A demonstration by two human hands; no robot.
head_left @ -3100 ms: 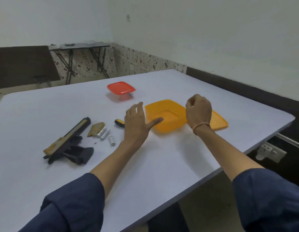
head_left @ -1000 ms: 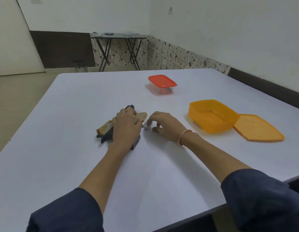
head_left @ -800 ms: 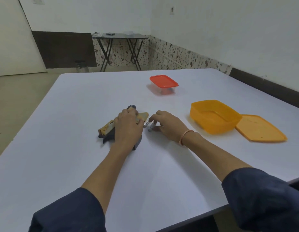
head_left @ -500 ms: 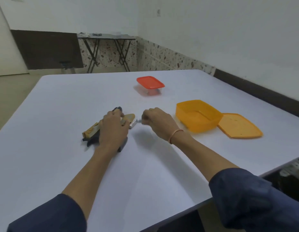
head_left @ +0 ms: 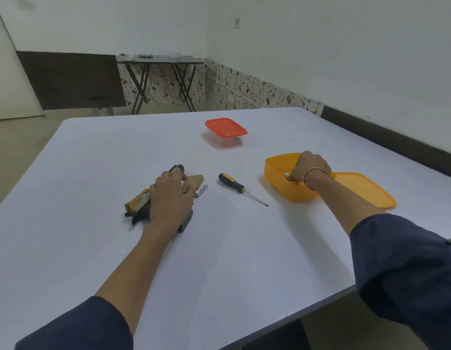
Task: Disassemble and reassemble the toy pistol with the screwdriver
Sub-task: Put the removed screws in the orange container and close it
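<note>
On the near half of the white table, between two dark blue sleeves, the left hand lies over the toy pistol, fingers bent down around its body and holding it flat against the top, as it did half a second ago. The right hand has left the spot just beside it and now sits further right, inside the rim of the orange tub, fingers curled and pinching a small pale piece. With that hand gone, the screwdriver shows, lying flat between pistol and tub, black and yellow handle towards the far side, thin shaft pointing near and right.

The pistol lies on its side, left of centre: tan slide with a dark muzzle end, black grip poking out below the wrist. A tan cover piece lies at the fingertips, and a white battery lies just beside it.

The palm hides most of the pistol's middle. What the pale piece is cannot be made out. An orange lid lies behind the tub, partly hidden by the right forearm. Further back stands a red-lidded box, and by the wall a folding table.
</note>
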